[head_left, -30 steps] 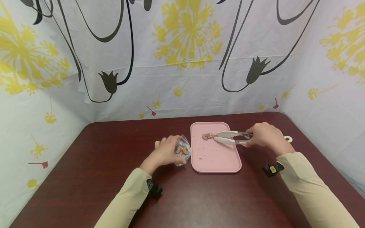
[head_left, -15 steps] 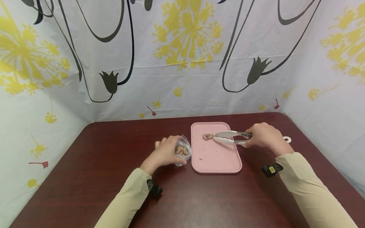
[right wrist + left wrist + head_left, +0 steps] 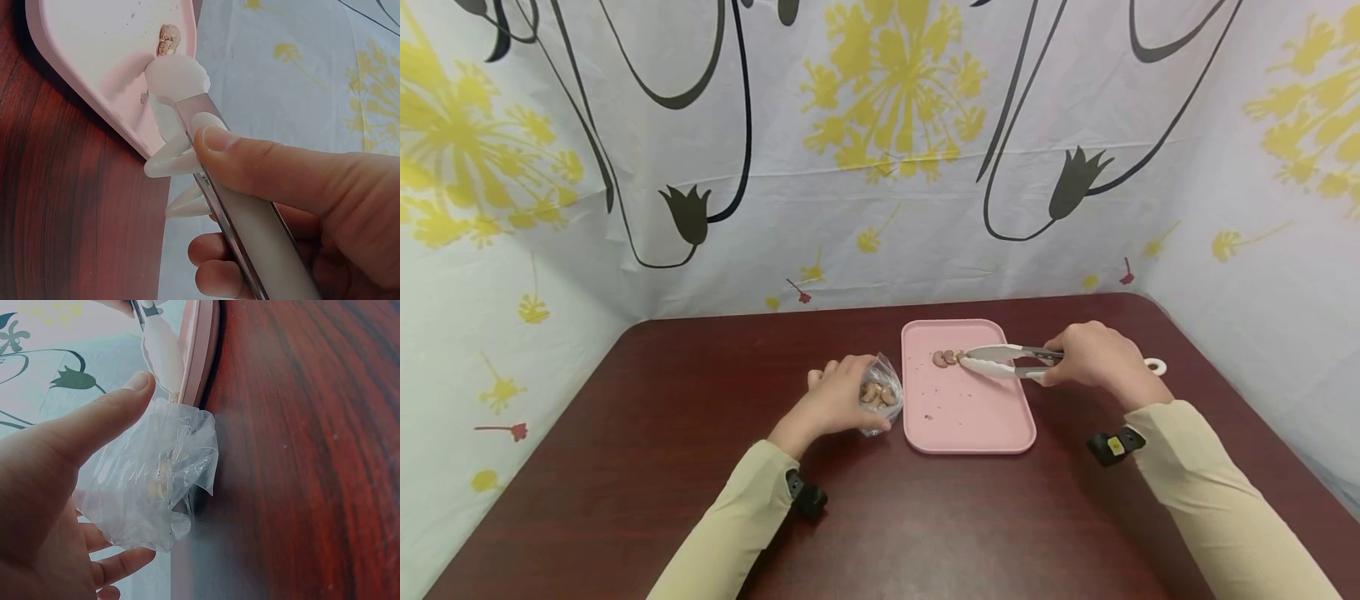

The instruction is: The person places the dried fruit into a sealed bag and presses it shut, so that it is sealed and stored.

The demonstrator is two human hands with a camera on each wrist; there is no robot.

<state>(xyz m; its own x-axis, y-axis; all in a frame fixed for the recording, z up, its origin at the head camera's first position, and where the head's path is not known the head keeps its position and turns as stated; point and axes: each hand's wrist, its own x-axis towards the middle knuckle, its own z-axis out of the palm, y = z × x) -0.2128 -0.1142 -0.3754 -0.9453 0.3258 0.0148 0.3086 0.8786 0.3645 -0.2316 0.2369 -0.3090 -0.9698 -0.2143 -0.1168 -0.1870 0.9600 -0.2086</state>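
Note:
My left hand (image 3: pixel 838 398) holds a clear plastic bag (image 3: pixel 147 475) with its mouth facing the tray; thumb and fingers curve round its sides. Several brown, curved, cashew-like nuts (image 3: pixel 878 394) lie inside. My right hand (image 3: pixel 1093 358) grips the metal handle of a pair of tongs (image 3: pixel 247 231) with white scalloped heads, thumb along the top arm. The tong tips reach over the pink tray (image 3: pixel 970 417), right at the end of a short row of brown nuts (image 3: pixel 941 359). In the right wrist view, the near tong head partly covers what lies between the tips.
Dark crumbs (image 3: pixel 928 417) are scattered on the tray, which lies on a dark red wooden table (image 3: pixel 700 400). The bag is close beside the tray's left edge. A patterned white cloth (image 3: pixel 880 250) hangs behind the table and at both sides.
The tong tips have shifted slightly left along the tray, up to the rightmost nut of the row. My left hand and the bag have stayed in place.

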